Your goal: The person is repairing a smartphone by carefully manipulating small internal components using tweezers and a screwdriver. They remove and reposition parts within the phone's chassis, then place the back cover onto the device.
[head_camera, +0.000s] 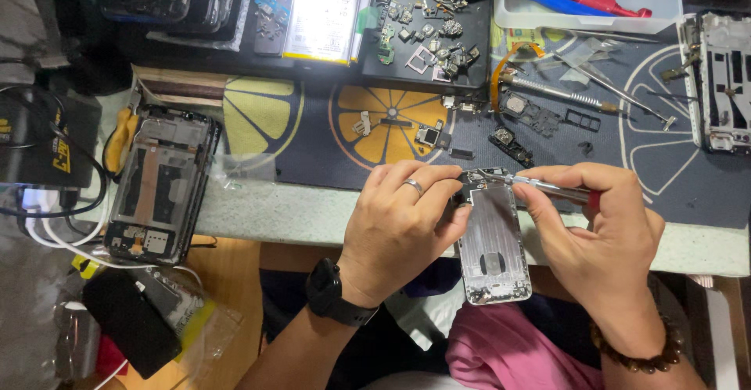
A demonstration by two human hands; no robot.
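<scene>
Your left hand [399,222] curled round top of open phone shell [493,245], fingers clamped on its upper edge, shell over table edge [297,216]. Your right hand [594,222] pinches screwdriver [540,186], tip at shell's top, probably on screw. Second gutted phone [160,183] lies well left.

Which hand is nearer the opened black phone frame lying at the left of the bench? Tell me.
Left. The left hand sits just right of the black phone frame, gripping the silver phone housing. The right hand, holding a screwdriver, is beyond that housing.
</scene>
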